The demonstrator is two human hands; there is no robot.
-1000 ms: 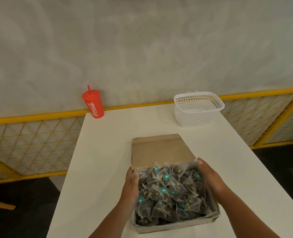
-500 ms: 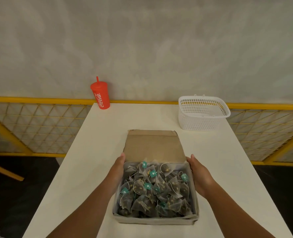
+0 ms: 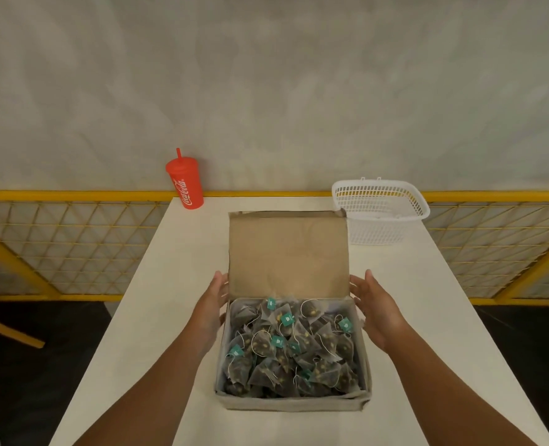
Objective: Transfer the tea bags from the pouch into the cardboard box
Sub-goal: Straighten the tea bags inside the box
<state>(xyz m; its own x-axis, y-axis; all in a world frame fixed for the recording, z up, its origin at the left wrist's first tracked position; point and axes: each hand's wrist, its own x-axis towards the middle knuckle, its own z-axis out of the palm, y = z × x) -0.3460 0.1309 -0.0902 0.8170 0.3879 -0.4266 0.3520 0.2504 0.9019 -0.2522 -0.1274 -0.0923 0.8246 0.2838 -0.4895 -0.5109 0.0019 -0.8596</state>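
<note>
A cardboard box (image 3: 290,401) stands on the white table (image 3: 427,317) in front of me, its lid (image 3: 287,252) raised at the back. Several pyramid tea bags (image 3: 294,349) with teal tags fill it. My left hand (image 3: 213,304) lies flat against the box's left side near the lid hinge, fingers straight. My right hand (image 3: 374,305) is beside the right side, fingers straight, a small gap showing at the fingertips. No pouch is in view.
A red cup with a straw (image 3: 185,181) stands at the table's far left corner. A white plastic basket (image 3: 377,209) sits at the far right, just behind the lid. A yellow mesh railing (image 3: 57,246) runs behind the table.
The view has swung and levelled, so the box now sits square to me. The lid has risen from lying back to standing more upright. Both hands have slid forward along the box sides towards the hinge.
</note>
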